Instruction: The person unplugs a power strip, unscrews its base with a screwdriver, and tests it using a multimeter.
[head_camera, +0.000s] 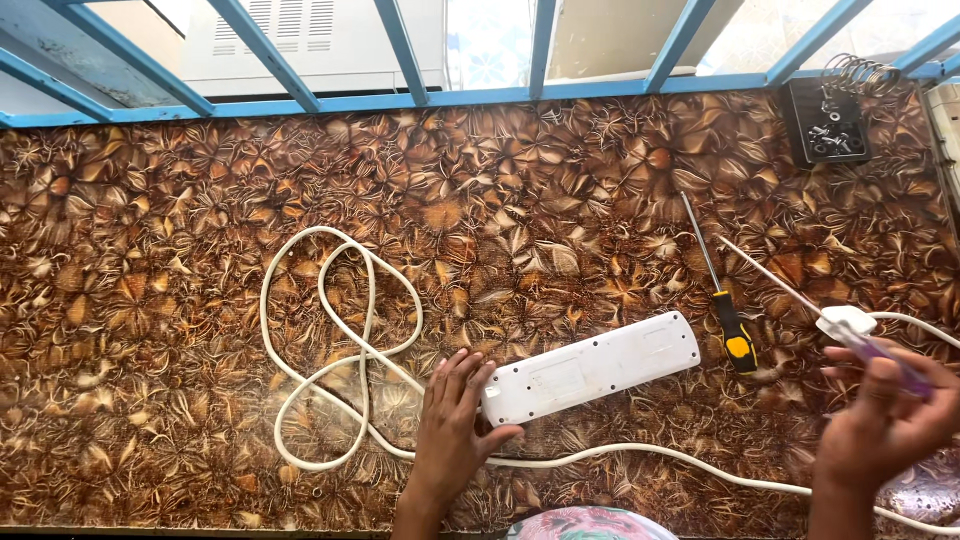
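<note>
Two screwdrivers were out: your right hand (885, 420) gripped the purple one (800, 297), your open left hand (452, 420) pinned the power strip (590, 368) — it could slip

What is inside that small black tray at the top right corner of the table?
The black tray holds several small silvery screws, loose on its bottom. A bunch of wire rings overlaps its upper edge, hiding that corner. The exact count is too small to tell.
</note>
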